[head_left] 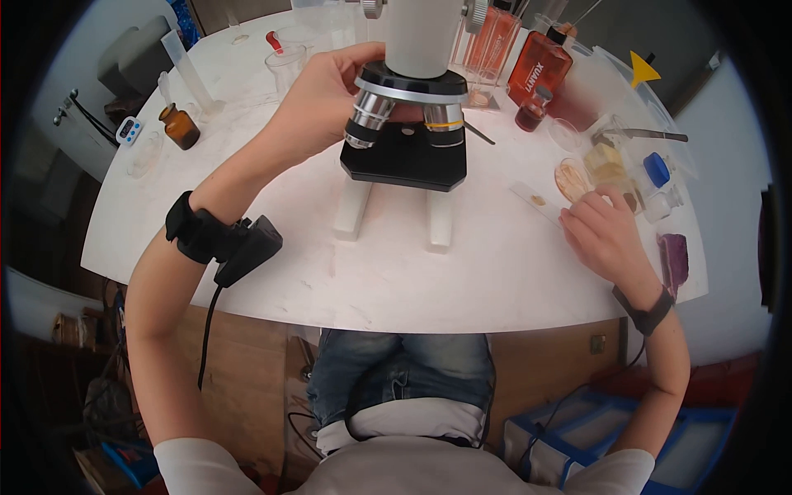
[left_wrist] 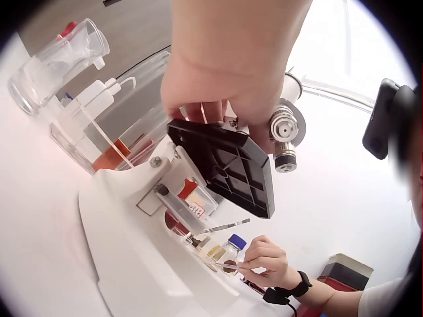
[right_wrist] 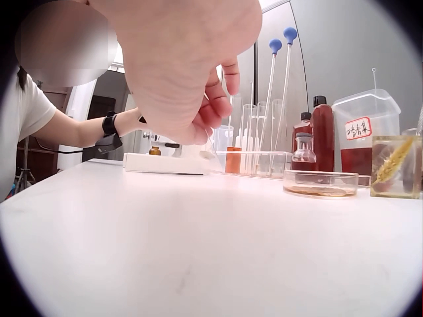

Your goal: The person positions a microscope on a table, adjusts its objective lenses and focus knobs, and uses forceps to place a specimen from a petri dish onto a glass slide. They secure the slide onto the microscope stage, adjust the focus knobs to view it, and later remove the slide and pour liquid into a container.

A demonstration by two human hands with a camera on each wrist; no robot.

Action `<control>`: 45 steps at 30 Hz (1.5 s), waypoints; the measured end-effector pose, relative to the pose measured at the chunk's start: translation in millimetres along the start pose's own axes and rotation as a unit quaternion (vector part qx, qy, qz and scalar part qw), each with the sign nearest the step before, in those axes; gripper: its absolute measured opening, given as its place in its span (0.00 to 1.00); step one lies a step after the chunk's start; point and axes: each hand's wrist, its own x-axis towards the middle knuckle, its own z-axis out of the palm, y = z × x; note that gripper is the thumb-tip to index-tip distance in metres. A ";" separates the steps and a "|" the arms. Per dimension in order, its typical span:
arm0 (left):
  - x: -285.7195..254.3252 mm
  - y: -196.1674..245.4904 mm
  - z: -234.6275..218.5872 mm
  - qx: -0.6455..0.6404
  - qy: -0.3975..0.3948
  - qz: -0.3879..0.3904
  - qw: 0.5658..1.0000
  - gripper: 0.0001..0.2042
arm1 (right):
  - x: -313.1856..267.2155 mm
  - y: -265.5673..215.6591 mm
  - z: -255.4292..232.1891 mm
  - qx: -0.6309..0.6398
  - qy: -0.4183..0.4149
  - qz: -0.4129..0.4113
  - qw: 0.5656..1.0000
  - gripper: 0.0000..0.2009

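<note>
A white microscope with a black stage stands on the table. My left hand reaches in from its left and grips it between stage and objectives, fingertips partly hidden behind the nosepiece; the left wrist view shows the hand above the stage's underside. To the right, my right hand pinches the near end of a clear glass slide, which carries a small yellowish piece. In the right wrist view the right hand has bent fingers, and the slide is hard to make out.
Beyond the right hand are a petri dish, a yellowish block, a blue-capped jar and tweezers. Red bottles stand at the back right. An amber bottle, timer and measuring cylinder are at the left.
</note>
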 end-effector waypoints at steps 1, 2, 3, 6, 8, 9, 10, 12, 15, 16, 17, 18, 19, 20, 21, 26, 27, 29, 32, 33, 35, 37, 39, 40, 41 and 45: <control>-0.7 0.3 4.1 -0.130 0.004 -0.042 0.991 0.21 | 0.8 1.1 0.1 -0.003 0.006 -0.004 1.000 0.05; -0.5 -1.4 5.1 -0.139 -0.003 -0.046 0.989 0.19 | 1.2 1.0 -0.1 0.005 0.003 0.009 1.000 0.05; -0.8 -3.1 4.2 -0.144 -0.008 -0.051 0.988 0.18 | 3.0 1.0 0.4 0.013 0.002 0.020 1.000 0.06; -4.1 0.5 3.4 -0.127 -0.005 -0.044 0.991 0.17 | 4.8 1.8 2.9 0.009 0.004 0.019 1.000 0.06; -7.3 2.3 -1.3 -0.129 -0.006 -0.048 0.990 0.17 | 4.9 2.0 5.1 0.012 0.005 0.017 1.000 0.06; -9.2 2.0 -4.9 -0.122 0.000 -0.048 0.991 0.17 | 4.8 2.1 6.6 0.015 -0.005 0.023 1.000 0.06; -11.1 0.9 -8.7 -0.140 0.003 -0.055 0.989 0.17 | 4.8 2.3 7.7 0.017 0.001 0.018 1.000 0.06; -15.2 1.4 -17.8 -0.154 0.009 -0.064 0.986 0.17 | 5.4 3.5 9.4 0.018 0.002 0.032 0.999 0.07; -26.1 3.5 -36.1 -0.160 0.046 -0.061 0.984 0.15 | 7.4 5.9 11.7 0.016 0.014 0.038 0.999 0.07; -31.0 4.4 -42.6 -0.104 0.052 -0.057 0.992 0.14 | 7.6 6.4 12.6 0.022 0.013 0.043 0.999 0.07; -35.4 4.5 -47.4 -0.049 0.056 -0.052 0.996 0.13 | 7.8 7.1 13.8 0.027 0.013 0.047 0.998 0.07; -40.0 1.4 -49.7 -0.009 0.076 -0.025 0.997 0.13 | 8.4 8.7 14.7 0.029 0.013 0.052 0.998 0.07; -41.8 0.0 -54.4 -0.010 0.073 -0.026 0.997 0.13 | 9.3 9.9 14.9 0.029 0.013 0.057 0.998 0.07; -43.6 -1.1 -59.4 -0.023 0.069 -0.038 0.997 0.13 | 10.9 10.4 14.5 0.030 0.012 0.061 0.998 0.07; -45.6 -1.9 -64.8 -0.037 0.065 -0.050 0.996 0.13 | 13.0 10.8 14.0 0.027 0.014 0.059 0.998 0.07; -59.3 5.8 -79.9 -0.020 0.078 -0.061 0.995 0.13 | 15.8 11.0 17.9 0.032 0.013 0.068 0.997 0.07; -61.7 6.8 -84.9 -0.018 0.082 -0.061 0.995 0.14 | 16.0 11.5 18.5 0.037 0.014 0.065 0.997 0.07; -68.8 8.2 -98.7 -0.003 0.061 -0.046 0.997 0.14 | 16.2 11.0 18.9 0.042 0.017 0.070 0.997 0.07; -79.2 2.2 -120.3 0.042 0.110 -0.090 0.989 0.14 | 15.6 11.7 17.8 0.036 0.021 0.077 0.996 0.07; -79.9 -1.7 -127.5 0.044 0.106 -0.090 0.989 0.14 | 13.6 12.4 18.0 0.034 0.025 0.084 0.996 0.07; -80.7 -7.8 -139.8 0.030 0.126 -0.063 0.990 0.16 | 12.0 13.7 18.4 0.034 0.033 0.090 0.995 0.07; -78.7 -12.4 -149.2 0.017 0.139 -0.073 0.987 0.16 | 11.3 14.0 18.9 0.026 0.031 0.108 0.993 0.07; -73.2 -23.4 -162.2 0.002 0.113 -0.049 0.992 0.16 | 9.8 13.2 20.9 0.021 0.025 0.116 0.993 0.07; -69.7 -27.1 -167.2 0.019 0.107 -0.048 0.993 0.16 | 9.4 12.7 21.2 0.015 0.018 0.125 0.992 0.07; -66.6 -28.5 -171.0 0.019 0.105 -0.048 0.993 0.16 | 9.5 11.6 20.9 0.016 0.018 0.126 0.992 0.07; -54.5 -35.2 -186.5 -0.018 0.088 -0.048 0.995 0.14 | 9.7 7.7 20.0 0.010 0.000 0.149 0.989 0.07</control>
